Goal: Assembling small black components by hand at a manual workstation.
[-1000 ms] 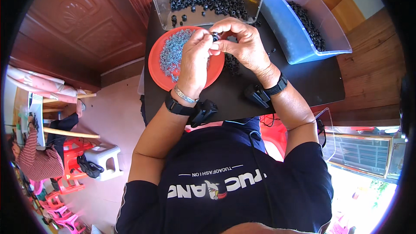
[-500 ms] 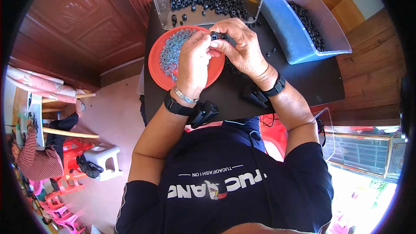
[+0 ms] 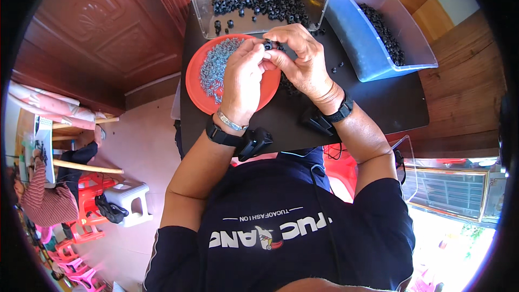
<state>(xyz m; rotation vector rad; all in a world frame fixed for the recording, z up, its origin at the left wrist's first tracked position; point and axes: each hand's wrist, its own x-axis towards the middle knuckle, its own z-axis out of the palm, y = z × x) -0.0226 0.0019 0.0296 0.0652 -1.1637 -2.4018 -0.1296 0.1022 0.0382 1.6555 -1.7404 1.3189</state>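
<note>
1. Both hands sit slightly higher over the table than a second ago, and the small black plastic part (image 3: pixel 268 46) pinched between them has come nearer the far rim of the round orange plastic plate (image 3: pixel 195 84).
2. The left hand (image 3: pixel 241 78) is curled, its fingertips closed on the black part from the left side.
3. The right hand (image 3: pixel 300 57) is also curled, thumb and forefinger closed on the same part from the right, so the fingertips of both hands meet.
4. The part is held in the air above the plate's far edge; its exact shape is too small to make out, possibly a ring or nut.
5. A heap of small silvery metal pieces (image 3: pixel 215 65) lies on the plate, partly hidden under the left hand.
6. The plate rests on a black tabletop (image 3: pixel 373 103).
7. Beyond the hands stands a clear plastic bin (image 3: pixel 254 21) holding many loose black parts.
8. To the right, a clear blue-tinted plastic tub (image 3: pixel 357 38) holds more black parts.
9. Each wrist wears a black band with a small black device; the left wrist also has a silver bracelet (image 3: pixel 231 121).
</note>
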